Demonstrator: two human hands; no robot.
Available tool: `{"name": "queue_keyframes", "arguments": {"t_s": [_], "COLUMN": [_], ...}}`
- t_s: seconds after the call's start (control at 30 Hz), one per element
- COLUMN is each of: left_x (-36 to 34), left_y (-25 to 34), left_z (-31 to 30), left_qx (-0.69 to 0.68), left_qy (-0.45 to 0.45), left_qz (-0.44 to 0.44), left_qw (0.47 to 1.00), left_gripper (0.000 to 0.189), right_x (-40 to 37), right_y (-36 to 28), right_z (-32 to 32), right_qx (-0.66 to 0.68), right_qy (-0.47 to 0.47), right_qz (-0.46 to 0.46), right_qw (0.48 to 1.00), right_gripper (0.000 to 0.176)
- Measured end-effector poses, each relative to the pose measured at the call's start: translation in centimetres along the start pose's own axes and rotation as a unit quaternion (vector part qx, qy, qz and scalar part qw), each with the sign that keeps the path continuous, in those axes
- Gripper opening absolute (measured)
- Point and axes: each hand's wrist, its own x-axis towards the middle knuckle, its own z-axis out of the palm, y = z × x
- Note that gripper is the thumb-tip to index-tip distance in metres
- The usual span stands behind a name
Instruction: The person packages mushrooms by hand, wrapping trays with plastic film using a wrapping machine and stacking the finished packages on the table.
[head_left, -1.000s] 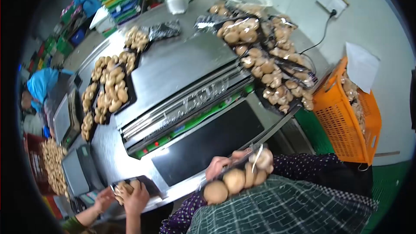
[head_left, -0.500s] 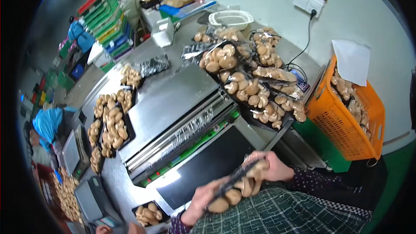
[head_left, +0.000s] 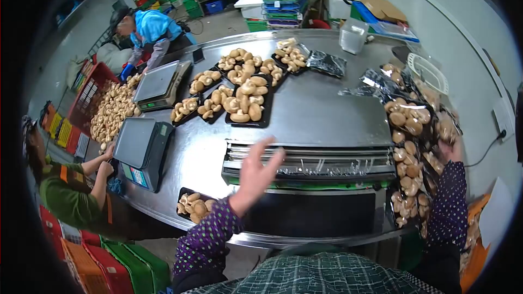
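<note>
My left hand [head_left: 256, 177] is raised with fingers spread over the front of the film-wrapping machine [head_left: 310, 166]. It holds nothing. At the right, my right hand [head_left: 451, 149] grips the near end of a film-wrapped tray of mushrooms [head_left: 447, 127], on the pile of wrapped trays; its fingers are partly hidden. Other wrapped mushroom trays [head_left: 407, 114] lie just left of that hand. Beyond the machine, unwrapped mushrooms on black trays [head_left: 250, 100] stand grouped. One more black tray of mushrooms [head_left: 194, 205] sits left of my left forearm.
Two scales [head_left: 135, 144] stand on the left of the metal table [head_left: 180, 169], near loose mushrooms [head_left: 111, 114] and a red crate [head_left: 90, 98]. Two people [head_left: 76, 190] work there. A white basket [head_left: 429, 73] is at back right; an orange crate [head_left: 475, 256] stands lower right.
The wrapped tray, held by both hands before, has moved right onto the pile with my right hand. My left hand has let go and opened over the machine. The view has turned left.
</note>
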Motion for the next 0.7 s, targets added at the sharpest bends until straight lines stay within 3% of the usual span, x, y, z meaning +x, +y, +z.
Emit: {"name": "queue_keyframes", "arguments": {"t_s": [0.03, 0.07, 0.17, 0.23, 0.27, 0.3, 0.33, 0.37, 0.43, 0.5, 0.57, 0.63, 0.67, 0.7], "left_x": [2.2, 4.6, 11.5, 15.8, 17.4, 18.4, 18.5, 18.8, 18.5, 18.4, 17.9, 17.6, 17.5, 17.4], "left_y": [-1.1, -2.2, -4.6, -8.0, -8.6, -9.1, -7.9, -7.6, -6.9, -5.8, -4.3, -3.6, -2.9, -2.1], "left_z": [-1.2, -2.3, -4.5, -4.0, -4.1, -3.7, -3.5, -2.9, -1.9, -0.5, 1.2, 3.1, 4.1, 4.8], "left_qx": [0.041, 0.06, 0.165, 0.27, 0.268, 0.264, 0.165, 0.202, 0.187, 0.183, 0.146, 0.084, 0.088, 0.094], "left_qy": [0.047, 0.091, 0.151, 0.172, 0.128, 0.082, 0.024, 0.023, -0.012, -0.087, -0.181, -0.275, -0.298, -0.318], "left_qz": [0.002, 0.015, 0.016, 0.036, 0.0, -0.036, -0.095, -0.087, -0.047, 0.007, 0.063, 0.139, 0.193, 0.249], "left_qw": [0.998, 0.994, 0.975, 0.947, 0.955, 0.96, 0.981, 0.975, 0.981, 0.979, 0.97, 0.948, 0.931, 0.91], "left_gripper": [0.041, 0.043, 0.059, 0.075, 0.076, 0.077, 0.068, 0.062, 0.062, 0.055, 0.052, 0.05, 0.047, 0.045], "right_x": [0.4, 0.6, -0.4, -7.6, -11.7, -14.0, -15.8, -17.3, -19.5, -21.8, -22.5, -22.9, -23.0, -22.2], "right_y": [0.9, 1.5, 1.9, 0.8, 1.0, 1.5, 1.9, 2.4, 3.4, 6.4, 9.4, 13.1, 14.8, 16.7], "right_z": [-0.5, -1.5, -2.8, 1.3, 5.2, 8.0, 10.1, 11.8, 15.1, 18.3, 20.5, 23.6, 25.4, 26.5], "right_qx": [-0.022, -0.023, -0.006, -0.145, -0.176, -0.183, -0.28, -0.371, -0.432, -0.407, -0.453, -0.464, -0.504, -0.494], "right_qy": [0.044, 0.041, 0.007, 0.058, 0.089, 0.093, 0.076, 0.06, -0.065, -0.152, -0.249, -0.295, -0.322, -0.352], "right_qz": [0.089, 0.092, 0.046, -0.017, -0.089, -0.096, -0.228, -0.348, -0.355, -0.346, -0.31, -0.238, -0.287, -0.318], "right_qw": [0.995, 0.995, 0.999, 0.988, 0.976, 0.974, 0.929, 0.859, 0.826, 0.832, 0.798, 0.801, 0.748, 0.729], "right_gripper": [0.04, 0.04, 0.041, 0.046, 0.05, 0.05, 0.048, 0.046, 0.04, 0.035, 0.035, 0.036, 0.037, 0.039]}}
